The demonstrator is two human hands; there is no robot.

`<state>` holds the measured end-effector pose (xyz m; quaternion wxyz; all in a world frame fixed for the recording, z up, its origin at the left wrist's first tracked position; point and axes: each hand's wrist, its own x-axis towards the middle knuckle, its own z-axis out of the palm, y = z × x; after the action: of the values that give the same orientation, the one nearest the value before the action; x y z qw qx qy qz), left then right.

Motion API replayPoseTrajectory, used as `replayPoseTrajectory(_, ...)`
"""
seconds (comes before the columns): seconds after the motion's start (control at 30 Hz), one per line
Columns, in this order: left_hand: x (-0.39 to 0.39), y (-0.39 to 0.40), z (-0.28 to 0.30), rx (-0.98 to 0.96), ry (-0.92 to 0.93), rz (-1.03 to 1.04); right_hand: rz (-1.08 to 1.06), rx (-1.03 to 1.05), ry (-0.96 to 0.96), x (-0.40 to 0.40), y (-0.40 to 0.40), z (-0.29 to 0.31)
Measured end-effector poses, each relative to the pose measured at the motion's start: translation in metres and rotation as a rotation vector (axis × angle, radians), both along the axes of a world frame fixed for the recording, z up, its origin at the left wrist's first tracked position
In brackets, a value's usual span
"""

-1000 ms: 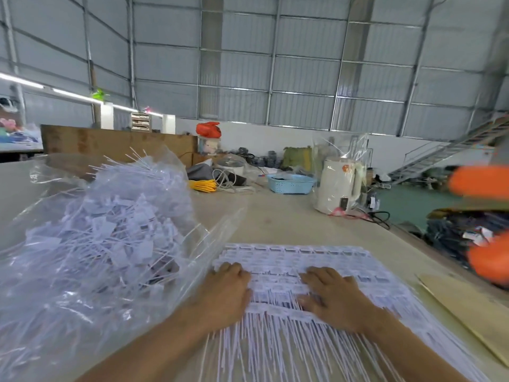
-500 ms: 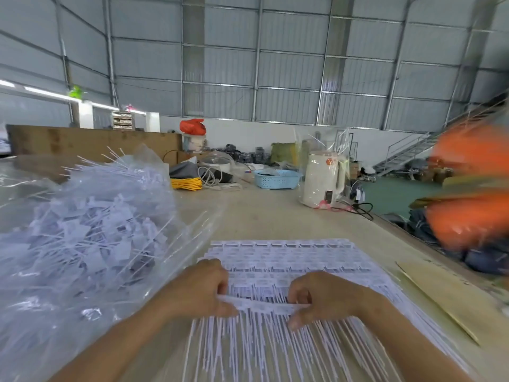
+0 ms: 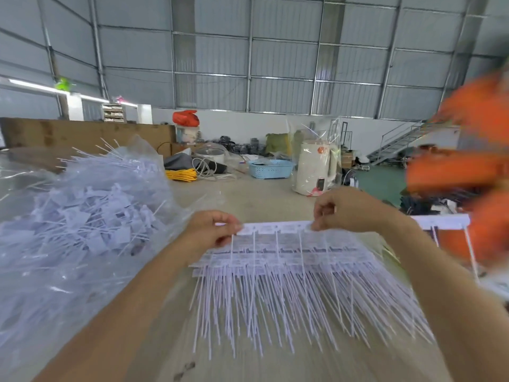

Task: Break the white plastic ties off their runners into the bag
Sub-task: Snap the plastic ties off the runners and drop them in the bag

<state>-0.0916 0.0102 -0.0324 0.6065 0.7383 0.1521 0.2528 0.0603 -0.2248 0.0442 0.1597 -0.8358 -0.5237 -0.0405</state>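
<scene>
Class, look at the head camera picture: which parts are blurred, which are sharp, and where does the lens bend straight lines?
Head view: the orange shape at the right edge is smeared by motion; the strip of ties, pinched by the left hand and right hand, is fairly sharp; the wall beams bow with wide-angle distortion; light is soft, without hard shadows.

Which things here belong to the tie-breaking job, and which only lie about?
Job: strip of ties pinched by left hand and right hand; stack of ties; bag.
Lying about: blue basket, white kettle, yellow cord.
</scene>
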Motion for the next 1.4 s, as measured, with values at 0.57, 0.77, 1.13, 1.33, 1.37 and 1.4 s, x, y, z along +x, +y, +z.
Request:
replayPoseTrajectory(0.57, 0.019, -0.019, -0.047, 0.007, -0.184, 0.208, 0.188, 0.294, 0.341, -0.032, 0.103, -0.101)
replayPoseTrajectory(0.77, 0.020, -0.027, -0.041, 0.031, -0.151, 0.175, 0.191, 0.407, 0.337, -0.034, 0.106, -0.104)
replayPoseTrajectory(1.13, 0.027, -0.025, -0.044, 0.183, -0.135, 0.252, 0.177, 0.282, 0.390, -0.031, 0.115, -0.097)
replayPoseTrajectory(1.33, 0.040, -0.022, -0.033, 0.181, -0.096, 0.255, 0.157, 0.295, 0.359, -0.020, 0.117, -0.086)
replayPoseTrajectory(1.37, 0.042, -0.021, -0.032, 0.169, -0.101, 0.267, 0.158, 0.302, 0.360, -0.019, 0.118, -0.085)
replayPoseTrajectory(1.4, 0.044, -0.020, -0.031, 0.157, -0.101, 0.288, 0.154, 0.311, 0.346, -0.018, 0.119, -0.083)
